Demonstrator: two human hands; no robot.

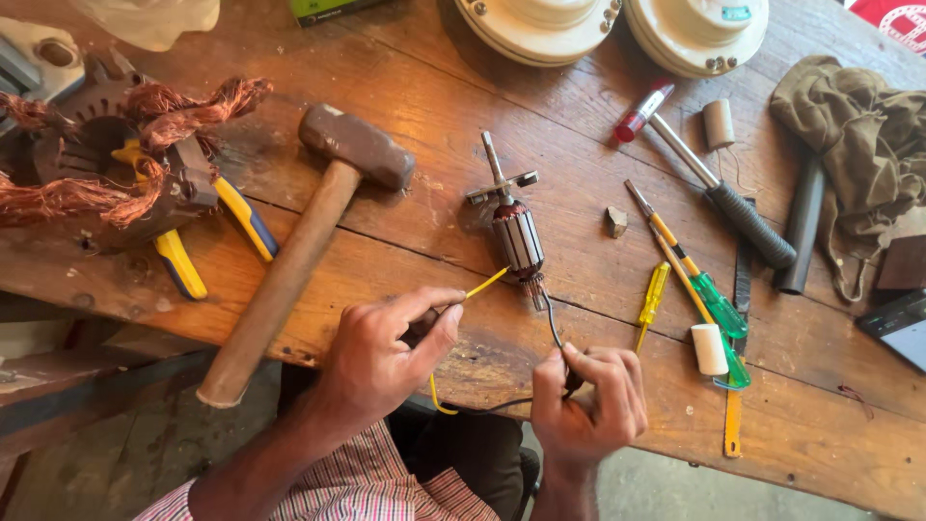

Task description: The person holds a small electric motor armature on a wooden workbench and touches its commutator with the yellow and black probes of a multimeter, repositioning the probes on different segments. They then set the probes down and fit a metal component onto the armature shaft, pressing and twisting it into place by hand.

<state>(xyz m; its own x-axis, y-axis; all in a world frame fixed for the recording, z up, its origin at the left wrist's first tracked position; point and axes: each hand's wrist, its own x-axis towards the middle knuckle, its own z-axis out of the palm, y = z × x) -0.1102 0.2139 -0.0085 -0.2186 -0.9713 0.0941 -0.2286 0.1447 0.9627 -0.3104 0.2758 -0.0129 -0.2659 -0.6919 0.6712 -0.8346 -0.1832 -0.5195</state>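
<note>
At far left of wooden workbench (405, 87): stator housing (92, 164) with torn copper windings (164, 116) spilling out; yellow-and-blue-handled pliers (207, 227) lying partly beneath it. Just right of that: heavy hammer (309, 222), head toward bench centre, wooden handle running down past the near edge.

Centre, near edge: left hand (386, 362) pinched closed on yellow lead (485, 284), thumb and forefinger gripping it, tip angled up toward the lower end of the armature. Armature (516, 232) lying on bench just beyond both hands, shaft pointing away, small metal cross-piece on the shaft. Right hand (588, 396) clenched around black lead (552, 323), which curves up to touch the armature's lower end. Both leads trailing down between the hands, off the bench edge.

Right of centre: small yellow screwdriver (654, 294); two green-handled tester screwdrivers (709, 294), one crossing the other; white cylinder (709, 349) beside them; small stone-like chip (615, 222). Further back: red-and-white marker (644, 111), black-handled tool (728, 198) with steel shank, small spool (718, 123). Far right: black tube (801, 227), crumpled olive cloth (854, 135). Top edge: two cream round housings (694, 34).
</note>
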